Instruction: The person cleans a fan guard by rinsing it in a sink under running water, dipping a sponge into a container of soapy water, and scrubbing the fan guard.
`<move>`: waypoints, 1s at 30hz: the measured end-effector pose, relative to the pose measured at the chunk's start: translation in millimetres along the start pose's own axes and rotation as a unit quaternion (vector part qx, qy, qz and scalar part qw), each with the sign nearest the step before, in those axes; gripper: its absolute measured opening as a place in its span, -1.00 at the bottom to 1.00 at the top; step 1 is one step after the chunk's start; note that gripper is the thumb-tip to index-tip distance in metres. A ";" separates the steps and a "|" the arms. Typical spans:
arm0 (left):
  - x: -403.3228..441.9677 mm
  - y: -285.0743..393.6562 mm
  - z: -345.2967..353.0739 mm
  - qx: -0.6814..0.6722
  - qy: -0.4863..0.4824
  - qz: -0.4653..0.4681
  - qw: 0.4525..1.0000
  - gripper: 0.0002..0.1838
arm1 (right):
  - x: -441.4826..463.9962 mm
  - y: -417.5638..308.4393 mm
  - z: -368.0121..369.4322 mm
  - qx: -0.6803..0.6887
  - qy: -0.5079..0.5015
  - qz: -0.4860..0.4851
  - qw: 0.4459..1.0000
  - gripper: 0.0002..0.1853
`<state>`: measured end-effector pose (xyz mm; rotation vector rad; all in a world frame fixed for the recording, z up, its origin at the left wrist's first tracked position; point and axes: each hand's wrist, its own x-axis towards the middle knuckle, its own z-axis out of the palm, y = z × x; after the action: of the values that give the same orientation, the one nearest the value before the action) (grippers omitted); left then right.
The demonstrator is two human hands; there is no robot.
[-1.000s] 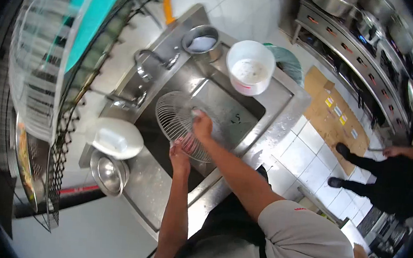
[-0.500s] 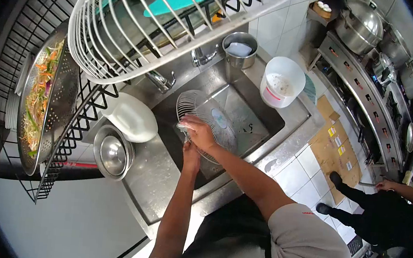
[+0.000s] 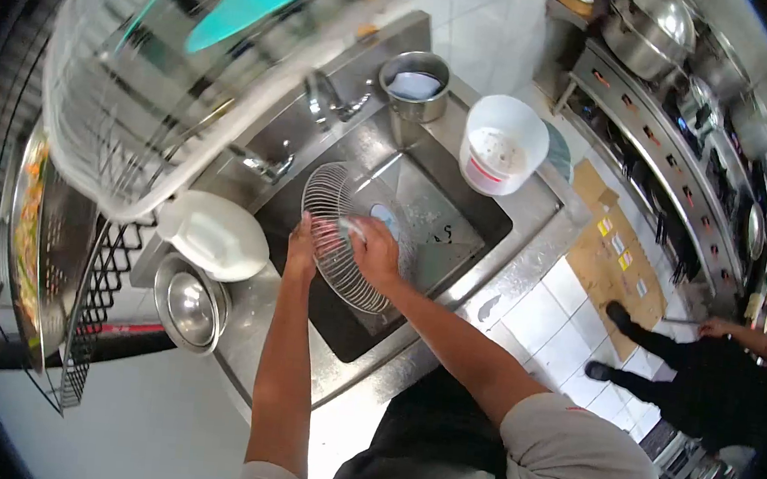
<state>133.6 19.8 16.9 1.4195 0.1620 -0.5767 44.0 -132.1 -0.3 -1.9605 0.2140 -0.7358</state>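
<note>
While left fingers (image 3: pixel 304 234) grip its rim, grille (image 3: pixel 344 271) tilts.

Basin (image 3: pixel 430 194) free rightward — grille (image 3: pixel 338 261) leftward

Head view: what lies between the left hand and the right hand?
In the head view, part of the round metal wire grille lies between the left hand and right hand; the latter holds a small whitish object, too blurred to identify.

Stl sink cntr (image 3: pixel 540 219), bkt (image 3: pixel 504 145), pot (image 3: pixel 420 110), bowls (image 3: pixel 190 309) atop
</note>
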 end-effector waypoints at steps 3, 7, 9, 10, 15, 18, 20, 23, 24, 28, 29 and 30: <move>-25.9 -20.0 24.7 -0.066 0.021 0.016 0.997 -0.34 | 10.5 22.1 7.0 -0.081 0.037 0.197 0.976 -0.72; -79.2 -64.9 46.9 -0.025 0.100 0.105 0.989 -0.39 | -38.4 -2.0 10.2 0.046 -0.009 0.015 0.999 -0.69; -101.0 -70.9 52.3 -0.085 0.086 0.115 0.986 -0.41 | -47.3 8.5 1.5 0.053 -0.048 0.002 0.997 -0.67; -106.2 -73.5 51.4 -0.081 0.104 0.086 0.988 -0.38 | -45.1 14.4 -1.5 0.059 -0.070 -0.009 0.996 -0.65; -98.6 -79.4 30.3 -0.149 0.076 0.063 0.984 -0.46 | -31.5 0.7 4.4 0.097 -0.162 0.127 0.974 -0.59; -96.4 -108.8 18.8 -0.200 0.107 0.086 0.970 -0.48 | -49.7 -31.3 -9.2 0.178 -0.158 -0.109 0.965 -0.67; -101.4 -61.8 54.4 -0.139 0.157 0.051 0.976 -0.48 | -26.6 -7.9 4.7 0.150 -0.139 -0.081 0.976 -0.68; -100.8 -69.5 47.0 -0.149 0.179 0.038 0.972 -0.47 | -21.4 3.5 9.5 0.091 -0.141 0.098 0.981 -0.67; -100.4 -68.4 50.0 -0.160 0.180 0.040 0.970 -0.46 | -19.3 -1.0 3.9 0.077 -0.145 0.148 0.975 -0.67; -100.0 -73.6 46.8 -0.189 0.142 0.081 0.968 -0.45 | -38.2 -20.5 -5.2 0.173 -0.127 -0.148 0.965 -0.64; -104.1 -75.0 45.5 -0.175 0.165 0.063 0.969 -0.45 | -31.2 -3.9 0.6 0.181 -0.149 -0.161 0.959 -0.69; -102.1 -70.7 47.2 -0.160 0.183 0.049 0.969 -0.45 | -22.6 10.9 6.5 0.146 -0.138 -0.040 0.979 -0.70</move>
<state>2.6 0.3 7.3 1.1977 0.4562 -0.1906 31.3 -122.6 -20.9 -1.7704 -0.1361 -0.5059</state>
